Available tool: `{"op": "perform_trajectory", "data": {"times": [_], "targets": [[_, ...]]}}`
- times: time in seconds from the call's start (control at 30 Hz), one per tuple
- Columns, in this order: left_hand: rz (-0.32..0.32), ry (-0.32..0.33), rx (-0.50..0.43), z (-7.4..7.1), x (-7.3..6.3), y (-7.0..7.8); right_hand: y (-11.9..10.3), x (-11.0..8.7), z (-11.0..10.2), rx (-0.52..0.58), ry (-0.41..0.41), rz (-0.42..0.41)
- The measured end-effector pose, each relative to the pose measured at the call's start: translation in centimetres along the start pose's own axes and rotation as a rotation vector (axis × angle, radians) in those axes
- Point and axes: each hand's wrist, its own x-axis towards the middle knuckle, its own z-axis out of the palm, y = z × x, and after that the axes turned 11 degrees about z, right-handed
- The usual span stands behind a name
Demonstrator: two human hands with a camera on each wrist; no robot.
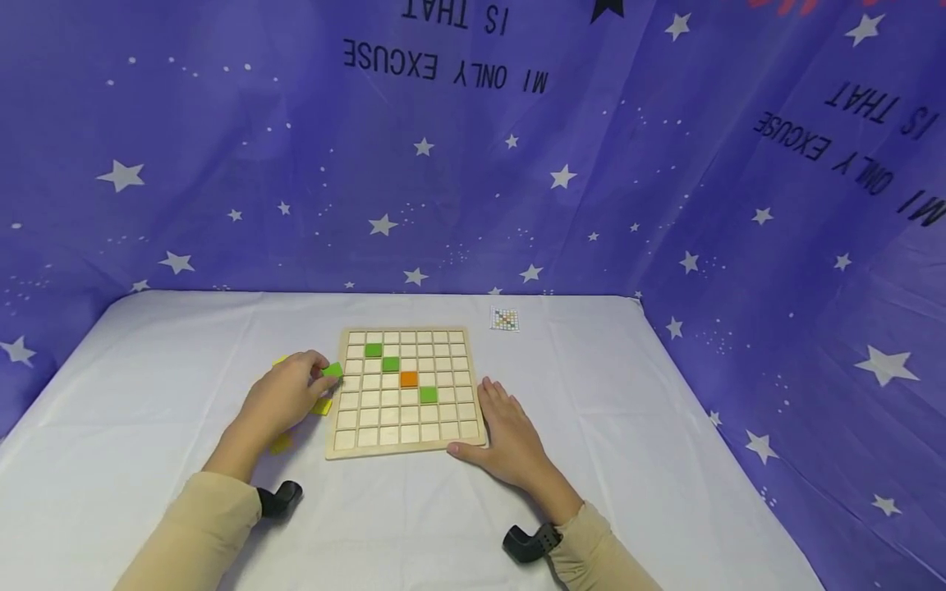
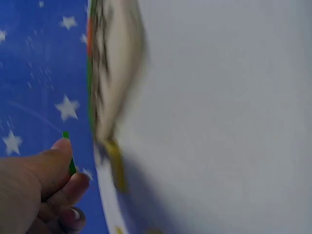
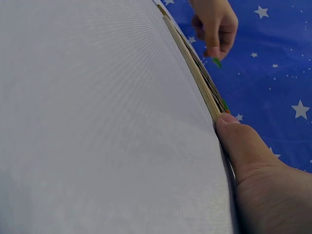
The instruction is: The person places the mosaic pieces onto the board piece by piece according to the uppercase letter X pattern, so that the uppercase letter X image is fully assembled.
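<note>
Between thumb and fingers my left hand (image 1: 284, 394) pinches a green square tile (image 1: 333, 370), raised off the table by the left edge of a wooden grid board (image 1: 405, 451). The left wrist view shows that tile (image 2: 72, 165) edge-on. On the board, a diagonal row runs from upper left: a green tile (image 1: 374, 350), another green tile (image 1: 390, 364), an orange tile (image 1: 409, 379) and a further green tile (image 1: 429, 395). My right hand (image 1: 513, 443) rests against the board's near right corner, fingers extended along its right side and thumb (image 3: 231, 122) on the near edge.
Yellow tiles lie on the white cloth left of the board, one (image 1: 321, 406) beside its edge and another (image 1: 281, 444) nearer, partly under my left arm. Behind the board lies a small printed grid card (image 1: 505, 319). A blue starry curtain (image 1: 473, 189) hangs behind the table.
</note>
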Motion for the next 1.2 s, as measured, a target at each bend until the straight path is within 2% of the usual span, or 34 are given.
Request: {"op": "perform_trajectory", "data": {"times": [0.17,0.4,0.57,0.83,1.0,1.2], "targets": [[0.077,-0.011,-0.015,0.9,0.3,3.5,0.0,0.0,0.0,-0.007,0.006,-0.003],[0.183,-0.068,0.033,4.5,0.7,8.5,-0.1,0.0,0.0,-0.006,-0.002,-0.004],[0.257,-0.082,0.066,6.7,1.2,10.7,0.0,-0.1,0.0,-0.009,0.004,-0.011],[0.345,-0.026,0.198,8.3,2.0,12.1,0.1,-0.1,0.1,-0.012,0.002,-0.004],[0.347,-0.003,0.23,8.6,2.1,12.3,0.1,0.0,0.1,-0.002,0.001,-0.001],[0.322,0.005,0.201,8.8,2.1,12.4,-0.1,-0.1,-0.1,0.001,0.001,-0.003]]}}
